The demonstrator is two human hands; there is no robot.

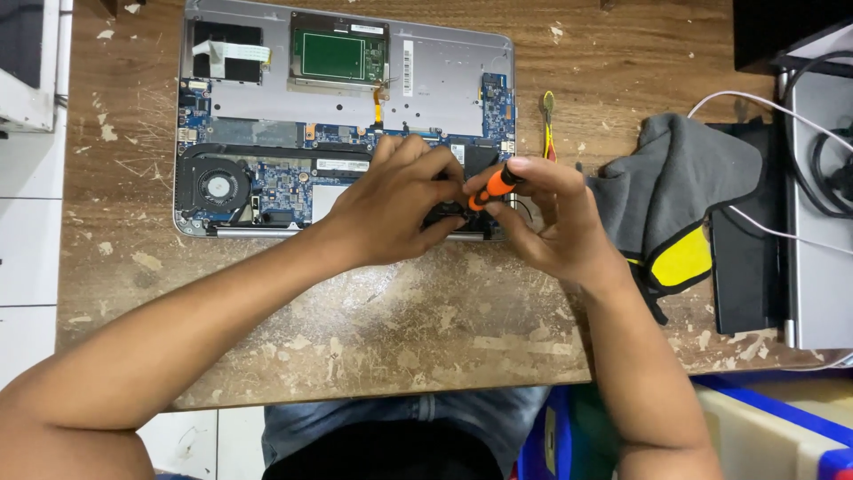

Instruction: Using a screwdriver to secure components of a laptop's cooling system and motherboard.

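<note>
The screwdriver's tip and the part it meets are hidden behind the left hand [395, 209], whose curled fingers press on the opened silver laptop with its exposed blue circuit board [267, 182]; whether they pinch anything is unclear. The right hand [551, 218] closes its fingertips around the orange-and-black plastic-handled screwdriver [490, 187], which lies over the laptop's lower right corner, slanting down-left toward the board.

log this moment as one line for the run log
left hand: braced on opened laptop | right hand: holds orange screwdriver, tip down at laptop corner | grey cloth: right of hands
</note>
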